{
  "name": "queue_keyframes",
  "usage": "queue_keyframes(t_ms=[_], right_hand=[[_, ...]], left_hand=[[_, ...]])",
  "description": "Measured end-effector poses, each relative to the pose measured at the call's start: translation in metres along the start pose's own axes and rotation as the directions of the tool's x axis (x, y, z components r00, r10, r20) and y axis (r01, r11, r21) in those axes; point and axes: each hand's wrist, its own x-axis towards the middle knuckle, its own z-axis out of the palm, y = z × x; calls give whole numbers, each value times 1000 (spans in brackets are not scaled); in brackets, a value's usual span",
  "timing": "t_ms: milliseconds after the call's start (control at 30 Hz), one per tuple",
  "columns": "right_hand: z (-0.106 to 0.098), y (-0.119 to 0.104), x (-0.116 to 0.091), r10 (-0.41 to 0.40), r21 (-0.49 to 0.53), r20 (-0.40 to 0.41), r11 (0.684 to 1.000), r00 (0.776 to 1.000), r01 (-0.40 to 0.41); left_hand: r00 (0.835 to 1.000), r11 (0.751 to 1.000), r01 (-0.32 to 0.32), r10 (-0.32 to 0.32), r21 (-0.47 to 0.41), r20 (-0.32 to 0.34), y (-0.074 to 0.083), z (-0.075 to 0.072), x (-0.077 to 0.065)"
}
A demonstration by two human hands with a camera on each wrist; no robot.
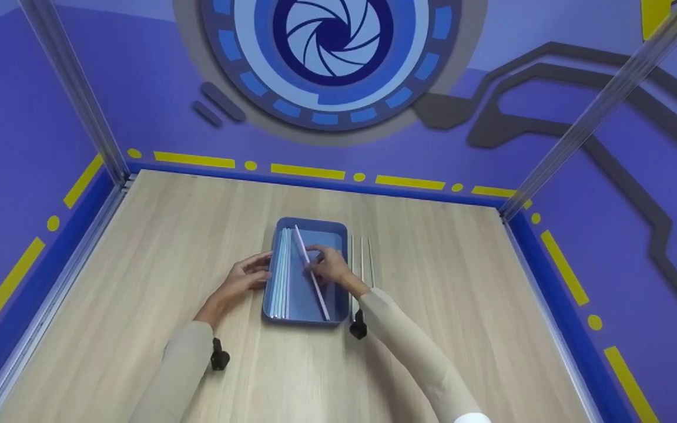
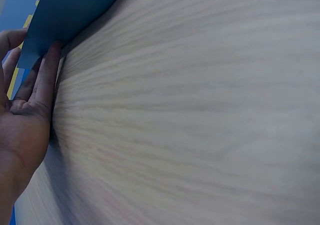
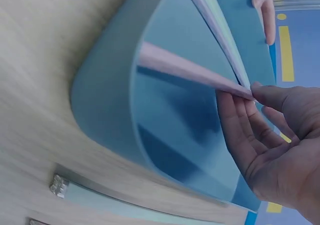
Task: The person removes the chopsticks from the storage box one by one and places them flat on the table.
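A blue rectangular tray (image 1: pixel 308 322) sits on the table. My right hand (image 1: pixel 329 265) is over it, pinching a long, thin, pale pink stick (image 1: pixel 299 238) between thumb and fingers. The stick lies slanted across the tray, its near end by the near wall. In the right wrist view the thumb (image 3: pixel 270 94) presses on the pink stick (image 3: pixel 175 67) from one side, fingertips on the other. Several pale sticks (image 1: pixel 280 276) lie side by side along the tray's left wall. My left hand (image 1: pixel 244 276) touches that wall from outside, its fingers (image 2: pixel 48 75) extended against it.
Beside the tray's right wall, a few more thin sticks (image 1: pixel 362 258) lie lengthwise on the wooden table (image 1: pixel 197 211). One pale stick (image 3: pixel 115 201) there has a shiny, crinkled end. Blue panels (image 1: pixel 156 111) and metal posts (image 1: pixel 74 88) enclose the table.
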Motion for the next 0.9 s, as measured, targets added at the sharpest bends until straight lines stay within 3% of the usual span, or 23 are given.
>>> queue_keyframes(t_ms=[500, 900], right_hand=[[-27, 5, -10, -51, 202, -145, 976, 988, 80], [-59, 26, -24, 1, 287, -236, 955, 972, 69]], left_hand=[[999, 999, -32, 32, 0, 20, -2, -1, -1], [1000, 998, -29, 29, 47, 6, 1, -1, -3]])
